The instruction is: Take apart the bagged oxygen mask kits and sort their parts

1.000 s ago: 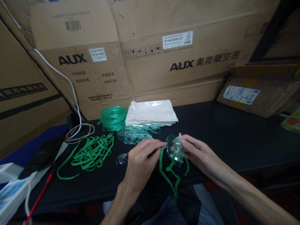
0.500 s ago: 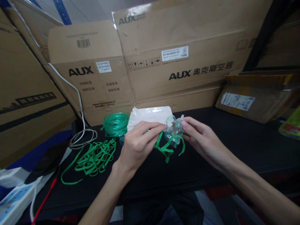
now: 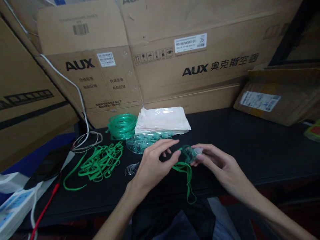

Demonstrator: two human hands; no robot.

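A clear green-tinted mask (image 3: 189, 153) is held over the black table (image 3: 250, 143) between both hands. My right hand (image 3: 215, 163) pinches the mask's white port from the right. My left hand (image 3: 155, 165) touches the mask's left edge with curled fingers, where a green elastic strap (image 3: 188, 180) is attached. The strap hangs down past the table's front edge. A small clear part (image 3: 130, 169) lies just left of my left hand.
A heap of loose green straps (image 3: 98, 161) lies at the left, with a coil of green tubing (image 3: 121, 126), a row of clear masks (image 3: 142, 142) and a stack of white bags (image 3: 162, 119) behind. Cardboard boxes (image 3: 200, 53) wall the back; cables and a power strip (image 3: 12, 206) sit far left.
Both hands have come down from in front of the bags to just above the table. The mask has turned on its side and the strap now hangs lower.
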